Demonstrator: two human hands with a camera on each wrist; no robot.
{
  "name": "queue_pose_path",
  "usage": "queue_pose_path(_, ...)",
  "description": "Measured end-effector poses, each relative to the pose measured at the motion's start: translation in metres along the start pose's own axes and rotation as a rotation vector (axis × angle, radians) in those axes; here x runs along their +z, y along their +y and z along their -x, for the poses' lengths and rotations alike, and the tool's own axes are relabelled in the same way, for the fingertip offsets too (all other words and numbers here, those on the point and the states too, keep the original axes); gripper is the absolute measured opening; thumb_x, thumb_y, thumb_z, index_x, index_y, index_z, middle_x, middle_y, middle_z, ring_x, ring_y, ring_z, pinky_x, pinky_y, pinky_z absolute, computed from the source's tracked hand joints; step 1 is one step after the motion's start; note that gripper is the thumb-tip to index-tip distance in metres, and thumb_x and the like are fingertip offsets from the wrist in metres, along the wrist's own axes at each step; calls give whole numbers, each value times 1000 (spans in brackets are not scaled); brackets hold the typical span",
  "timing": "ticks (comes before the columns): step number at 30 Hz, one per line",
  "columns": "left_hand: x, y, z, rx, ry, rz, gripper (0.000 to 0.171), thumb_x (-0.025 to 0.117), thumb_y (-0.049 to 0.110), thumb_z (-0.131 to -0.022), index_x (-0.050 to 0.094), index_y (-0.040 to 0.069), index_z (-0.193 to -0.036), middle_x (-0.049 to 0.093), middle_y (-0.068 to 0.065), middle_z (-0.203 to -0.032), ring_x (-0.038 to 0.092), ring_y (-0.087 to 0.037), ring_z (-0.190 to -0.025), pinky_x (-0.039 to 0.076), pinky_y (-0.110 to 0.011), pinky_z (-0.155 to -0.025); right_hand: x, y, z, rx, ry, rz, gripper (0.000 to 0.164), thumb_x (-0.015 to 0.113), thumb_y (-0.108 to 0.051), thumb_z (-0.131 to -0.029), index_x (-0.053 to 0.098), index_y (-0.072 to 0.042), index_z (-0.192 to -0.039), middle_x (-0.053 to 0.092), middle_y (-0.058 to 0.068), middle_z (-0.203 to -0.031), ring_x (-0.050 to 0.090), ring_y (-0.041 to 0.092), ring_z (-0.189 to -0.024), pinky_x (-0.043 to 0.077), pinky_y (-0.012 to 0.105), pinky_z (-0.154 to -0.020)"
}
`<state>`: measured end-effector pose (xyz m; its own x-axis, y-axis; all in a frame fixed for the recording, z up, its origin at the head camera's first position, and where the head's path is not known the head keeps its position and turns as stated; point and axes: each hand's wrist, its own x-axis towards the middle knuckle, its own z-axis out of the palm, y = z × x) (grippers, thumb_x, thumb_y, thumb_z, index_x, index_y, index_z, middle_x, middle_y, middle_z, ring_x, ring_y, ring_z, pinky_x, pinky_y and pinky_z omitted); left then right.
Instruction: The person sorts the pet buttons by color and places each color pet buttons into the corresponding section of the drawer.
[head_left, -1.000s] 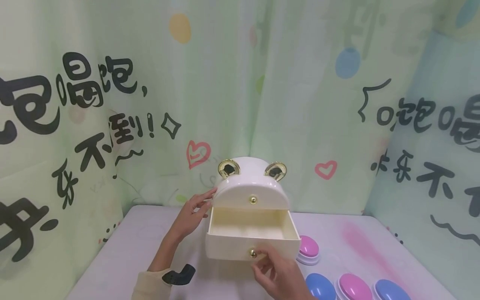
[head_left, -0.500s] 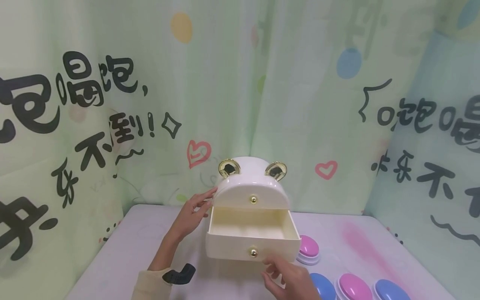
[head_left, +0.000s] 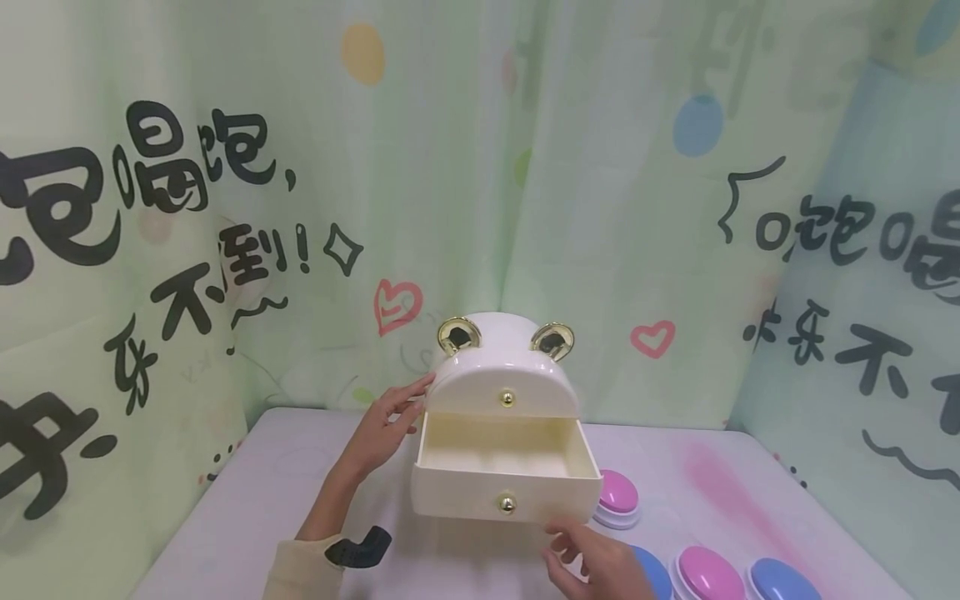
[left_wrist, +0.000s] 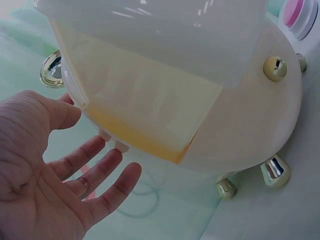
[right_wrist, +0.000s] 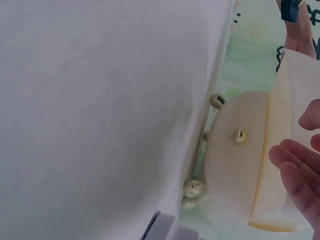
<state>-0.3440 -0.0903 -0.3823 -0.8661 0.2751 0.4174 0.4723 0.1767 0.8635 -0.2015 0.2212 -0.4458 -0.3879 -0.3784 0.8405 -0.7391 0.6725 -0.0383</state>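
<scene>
A white rounded storage box [head_left: 498, 379] with gold ears and gold knobs stands in the middle of the head view. Its middle drawer [head_left: 465, 493] is pulled out, with bare cream walls inside. My left hand [head_left: 384, 429] rests its fingertips on the box's left side, fingers mostly straight, as the left wrist view also has it [left_wrist: 65, 185]. At the drawer's lower right corner is my right hand [head_left: 600, 560], fingers loosely bent and holding nothing. A lower knob [right_wrist: 240, 136] and gold feet [right_wrist: 194, 188] show beneath the drawer in the right wrist view.
Right of the box sits a pink dome-topped push button [head_left: 618, 492] on a white base. Nearer the front are a blue one [head_left: 654, 575], partly behind my right hand, another pink one [head_left: 711, 573] and another blue one [head_left: 783, 580]. A printed curtain [head_left: 585, 208] hangs behind the table [head_left: 667, 467].
My right hand has let go of the drawer's knob and moved right and slightly down. The drawer stays pulled out, and the left hand has not moved.
</scene>
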Motion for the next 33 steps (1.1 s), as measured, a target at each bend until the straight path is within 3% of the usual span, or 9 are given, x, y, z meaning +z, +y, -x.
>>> queue_pose_path(6,0,-1,0,2,-2,-3,43,56,17,-106,56,19,-149,58,-16,-140,64,-32,-114,61,-41,-84,-7,7,7,22,4,63,41,45,-49,-105,66,-14,-98,69,-12,-69,58,-5,-60,40,5,-48)
queue_pose_path(11,-1,0,1,7,-4,-2,43,56,17,-106,56,18,-149,57,-17,-140,64,-33,-115,61,-45,-85,-14,12,12,67,17,97,41,46,-51,-104,66,-15,-99,69,-12,-70,59,-5,-60,40,7,-48)
queue_pose_path(12,-1,0,1,8,-4,-3,43,56,17,-106,56,18,-149,57,-17,-140,64,-33,-115,61,-45,-85,-16,13,12,81,16,107,40,49,-51,-104,66,-15,-99,70,-12,-70,59,-5,-60,40,7,-48)
queue_pose_path(15,-1,0,1,10,-8,-2,43,56,17,-106,55,18,-149,57,-17,-140,63,-33,-114,60,-46,-86,-22,12,14,151,0,144,20,76,-31,-92,66,-15,-97,69,-13,-70,59,-5,-59,41,8,-49)
queue_pose_path(19,-1,0,1,10,-10,-1,44,56,18,-106,55,18,-150,57,-17,-141,63,-34,-115,60,-47,-86,-29,10,15,322,-55,188,40,90,-5,-64,67,-17,-95,68,-16,-69,55,-8,-59,42,8,-51)
queue_pose_path(21,-1,0,0,8,-11,-2,44,56,18,-106,55,18,-150,57,-17,-141,63,-35,-115,60,-47,-86,-32,10,15,380,-68,192,40,90,-3,-64,67,-18,-94,67,-18,-69,53,-10,-59,42,8,-51)
queue_pose_path(27,0,0,0,-2,-11,-9,44,56,16,-106,54,19,-150,57,-17,-141,61,-40,-117,60,-48,-87,-42,17,19,387,-65,188,40,90,-2,-64,68,-18,-94,67,-18,-69,55,-9,-61,43,10,-51)
queue_pose_path(30,0,1,0,-2,-7,-12,44,55,15,-106,54,19,-150,57,-18,-141,61,-41,-116,60,-50,-87,-46,16,17,517,-149,182,33,90,-8,-71,69,-17,-95,67,-18,-72,55,-9,-63,46,14,-53)
queue_pose_path(33,0,1,0,0,-5,-20,44,55,14,-106,54,19,-150,57,-18,-141,62,-38,-115,60,-52,-87,-51,16,14,729,-286,143,29,89,-22,-77,70,-16,-99,72,-13,-83,60,-2,-69,55,21,-61)
